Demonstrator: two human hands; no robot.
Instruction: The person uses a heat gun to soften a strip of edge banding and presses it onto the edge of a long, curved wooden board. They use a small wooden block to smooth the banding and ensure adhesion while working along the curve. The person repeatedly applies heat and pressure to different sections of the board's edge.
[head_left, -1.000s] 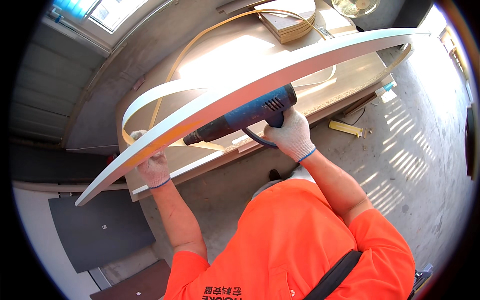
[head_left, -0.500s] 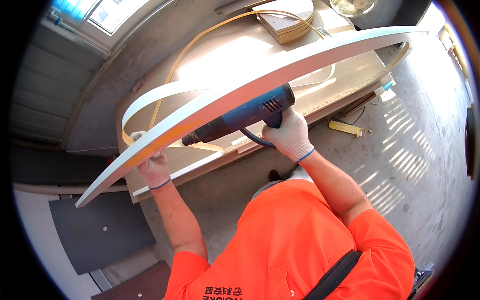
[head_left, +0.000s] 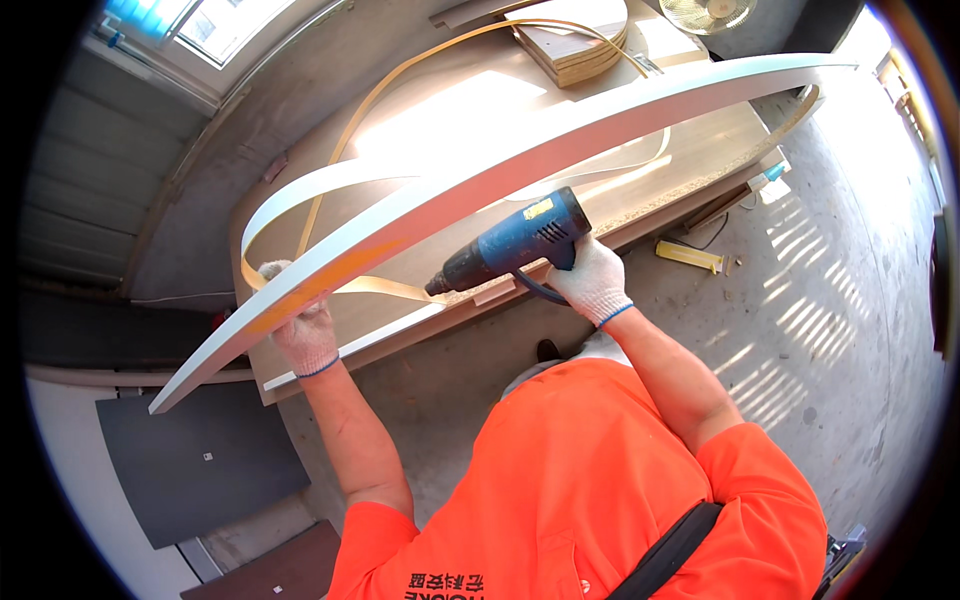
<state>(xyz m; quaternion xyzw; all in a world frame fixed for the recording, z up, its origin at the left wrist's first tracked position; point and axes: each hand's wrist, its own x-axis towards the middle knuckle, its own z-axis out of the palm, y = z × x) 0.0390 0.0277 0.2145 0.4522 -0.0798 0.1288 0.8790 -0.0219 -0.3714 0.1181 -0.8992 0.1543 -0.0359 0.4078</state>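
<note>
Holding a long white panel on edge above the table, the left hand pinches its lower end; the right hand is wrapped tight around a blue heat gun, nozzle beside the panel.

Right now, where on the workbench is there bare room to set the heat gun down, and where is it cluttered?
The workbench shows a sunlit bare patch between the yellow edge-banding loop and the long white panel. Its near strip, under the heat gun in the right hand, holds loose banding. The far corner carries stacked boards. The left hand grips the panel.
</note>
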